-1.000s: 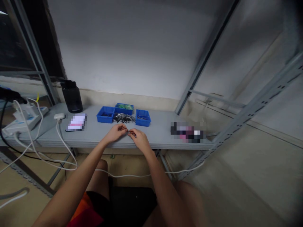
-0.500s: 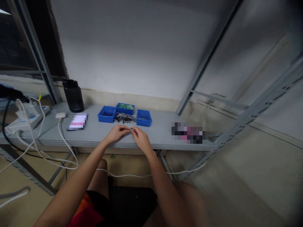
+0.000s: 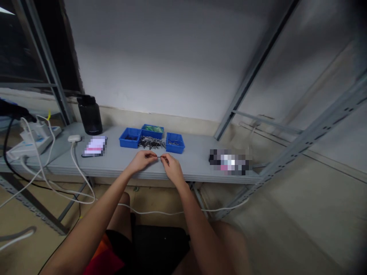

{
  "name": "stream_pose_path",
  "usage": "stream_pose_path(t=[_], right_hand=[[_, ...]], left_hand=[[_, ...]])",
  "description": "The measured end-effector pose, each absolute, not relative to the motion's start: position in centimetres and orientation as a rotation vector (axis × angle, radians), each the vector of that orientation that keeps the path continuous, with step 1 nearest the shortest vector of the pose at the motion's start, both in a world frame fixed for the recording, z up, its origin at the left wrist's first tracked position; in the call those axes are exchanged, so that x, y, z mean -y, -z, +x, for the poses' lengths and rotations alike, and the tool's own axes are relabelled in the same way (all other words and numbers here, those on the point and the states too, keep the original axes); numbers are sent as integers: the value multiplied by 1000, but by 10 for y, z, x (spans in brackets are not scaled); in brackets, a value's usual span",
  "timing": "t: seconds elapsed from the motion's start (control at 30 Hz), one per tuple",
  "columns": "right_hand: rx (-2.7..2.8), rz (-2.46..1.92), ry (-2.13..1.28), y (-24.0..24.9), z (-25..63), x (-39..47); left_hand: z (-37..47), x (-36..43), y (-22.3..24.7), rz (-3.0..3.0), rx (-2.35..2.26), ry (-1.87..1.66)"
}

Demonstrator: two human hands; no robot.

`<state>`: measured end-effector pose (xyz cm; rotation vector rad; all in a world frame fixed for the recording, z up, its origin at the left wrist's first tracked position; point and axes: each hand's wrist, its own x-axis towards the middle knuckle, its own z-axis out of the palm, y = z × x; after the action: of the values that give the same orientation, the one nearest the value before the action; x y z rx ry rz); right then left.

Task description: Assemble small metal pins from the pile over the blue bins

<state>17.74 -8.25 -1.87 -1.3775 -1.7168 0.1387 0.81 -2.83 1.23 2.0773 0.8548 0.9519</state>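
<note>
Fingers: I see the left hand [image 3: 142, 161] and the right hand [image 3: 172, 168] both pinched shut on one thin metal pin [image 3: 159, 156], one at each end.
Pin: it spans the gap between the fingertips, just above the front edge of the grey shelf [image 3: 195, 164].
At 12 o'clock: a loose heap of metal pins [image 3: 151, 143], flanked by the blue bins [image 3: 130, 138].
At 9 o'clock: a white cable [image 3: 75, 164], further a black bottle [image 3: 90, 114].
Risk: I judge the pin could slip off the edge to the floor, the grip being fingertip-thin.
</note>
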Motion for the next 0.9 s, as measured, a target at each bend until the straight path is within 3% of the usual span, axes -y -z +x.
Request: stream_pose_path(t=[0.9], right_hand=[[1776,-1448,-55,17,174,87]], left_hand=[[7,28,-13,2075,-861,-958]])
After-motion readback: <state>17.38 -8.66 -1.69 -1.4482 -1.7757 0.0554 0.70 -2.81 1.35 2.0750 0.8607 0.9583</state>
